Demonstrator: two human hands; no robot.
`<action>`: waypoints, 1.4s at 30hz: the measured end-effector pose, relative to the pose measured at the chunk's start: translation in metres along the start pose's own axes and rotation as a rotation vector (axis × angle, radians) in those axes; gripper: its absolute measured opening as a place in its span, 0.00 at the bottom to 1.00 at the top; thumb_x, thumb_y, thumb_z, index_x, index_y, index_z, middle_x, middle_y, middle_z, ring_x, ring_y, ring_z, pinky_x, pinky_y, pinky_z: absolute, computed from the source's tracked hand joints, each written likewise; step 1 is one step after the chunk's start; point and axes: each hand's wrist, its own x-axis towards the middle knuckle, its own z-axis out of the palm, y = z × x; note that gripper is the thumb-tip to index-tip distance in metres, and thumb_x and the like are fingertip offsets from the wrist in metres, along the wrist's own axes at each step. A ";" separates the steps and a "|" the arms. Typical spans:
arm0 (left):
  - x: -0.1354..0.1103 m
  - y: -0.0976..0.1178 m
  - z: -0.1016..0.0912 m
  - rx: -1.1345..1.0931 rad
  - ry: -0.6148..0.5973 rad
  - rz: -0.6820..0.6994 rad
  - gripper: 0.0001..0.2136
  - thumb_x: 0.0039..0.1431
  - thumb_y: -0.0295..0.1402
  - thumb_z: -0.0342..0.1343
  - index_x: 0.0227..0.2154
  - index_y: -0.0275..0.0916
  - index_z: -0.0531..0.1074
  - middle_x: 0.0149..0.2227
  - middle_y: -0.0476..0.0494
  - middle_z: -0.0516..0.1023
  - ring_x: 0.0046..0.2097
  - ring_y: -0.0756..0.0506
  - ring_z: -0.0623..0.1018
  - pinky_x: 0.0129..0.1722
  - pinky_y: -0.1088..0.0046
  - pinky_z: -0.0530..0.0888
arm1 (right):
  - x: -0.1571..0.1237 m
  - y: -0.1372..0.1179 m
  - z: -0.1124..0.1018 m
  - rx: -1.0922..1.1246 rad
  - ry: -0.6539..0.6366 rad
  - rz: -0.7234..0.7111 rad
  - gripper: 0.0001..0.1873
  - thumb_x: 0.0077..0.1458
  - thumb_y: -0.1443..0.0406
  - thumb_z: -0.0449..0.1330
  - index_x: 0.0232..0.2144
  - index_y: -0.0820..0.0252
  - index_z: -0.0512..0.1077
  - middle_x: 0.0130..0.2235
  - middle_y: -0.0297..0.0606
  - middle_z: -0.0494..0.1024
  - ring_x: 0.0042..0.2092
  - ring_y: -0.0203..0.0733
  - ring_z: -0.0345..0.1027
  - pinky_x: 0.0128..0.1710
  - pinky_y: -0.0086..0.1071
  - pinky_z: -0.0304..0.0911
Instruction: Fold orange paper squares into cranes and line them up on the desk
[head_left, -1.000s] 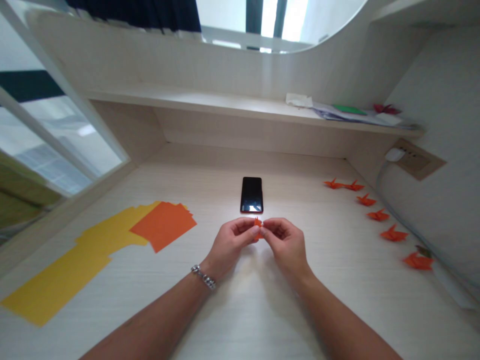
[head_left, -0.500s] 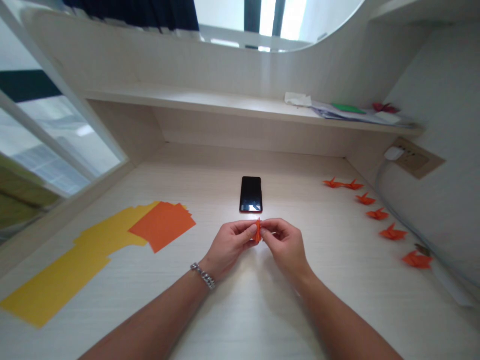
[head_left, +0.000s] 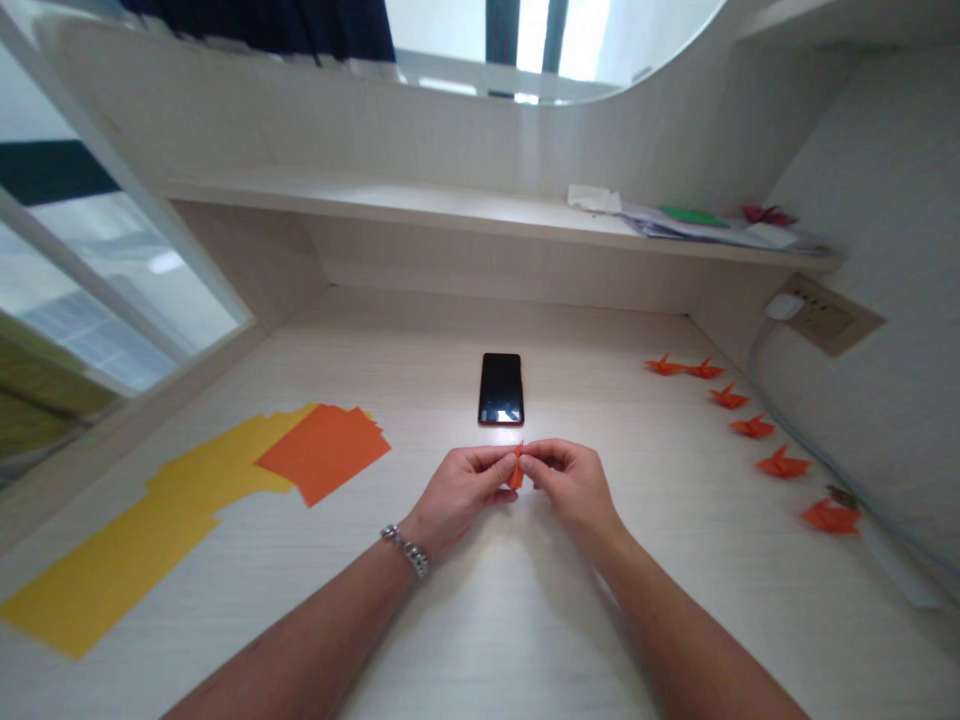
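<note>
A small folded piece of orange paper (head_left: 516, 474) is pinched between both hands over the middle of the desk. My left hand (head_left: 466, 490) grips it from the left, thumb on the near face, with a silver chain bracelet (head_left: 405, 550) at the wrist. From the other side, my right hand (head_left: 571, 485) pinches its upper part between thumb and forefinger. The fingers cover much of the fold. Just beyond the hands lies a black phone (head_left: 501, 388), screen up.
Fanned yellow sheets (head_left: 127, 550) and orange sheets (head_left: 326, 450) lie on the left. Several folded orange paper cranes (head_left: 783, 462) line the right side beside a cable (head_left: 806, 440) from a wall socket (head_left: 832, 315). A shelf (head_left: 420, 215) with papers (head_left: 720, 230) runs along the back.
My fingers have shifted slightly on the folded paper, and more of its lower part shows now. Both hands stay in nearly the same place.
</note>
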 end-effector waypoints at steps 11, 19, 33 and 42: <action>0.003 -0.008 0.001 -0.130 0.029 0.044 0.12 0.52 0.35 0.63 0.38 0.33 0.77 0.36 0.39 0.78 0.37 0.47 0.76 0.39 0.69 0.74 | -0.003 0.000 0.005 -0.062 -0.036 0.016 0.10 0.53 0.60 0.59 0.28 0.61 0.73 0.28 0.38 0.76 0.31 0.40 0.70 0.29 0.30 0.65; 0.003 -0.010 -0.002 -0.143 0.069 0.052 0.11 0.49 0.30 0.65 0.36 0.32 0.75 0.35 0.40 0.79 0.36 0.48 0.77 0.39 0.70 0.74 | -0.004 -0.002 0.005 -0.103 -0.022 0.006 0.10 0.52 0.60 0.59 0.28 0.62 0.74 0.28 0.38 0.76 0.30 0.39 0.69 0.29 0.30 0.64; 0.002 -0.007 -0.002 -0.164 0.052 0.021 0.14 0.46 0.29 0.67 0.36 0.31 0.72 0.32 0.41 0.78 0.32 0.48 0.77 0.35 0.69 0.75 | 0.001 0.002 0.001 0.088 -0.159 0.098 0.08 0.51 0.62 0.61 0.26 0.63 0.72 0.25 0.35 0.74 0.27 0.36 0.67 0.29 0.30 0.65; 0.002 -0.006 -0.001 -0.142 0.077 0.051 0.16 0.46 0.27 0.67 0.38 0.32 0.69 0.32 0.41 0.78 0.33 0.48 0.78 0.36 0.69 0.74 | 0.001 -0.001 0.000 0.124 -0.167 0.119 0.12 0.53 0.59 0.59 0.27 0.63 0.72 0.27 0.36 0.74 0.28 0.37 0.68 0.30 0.31 0.66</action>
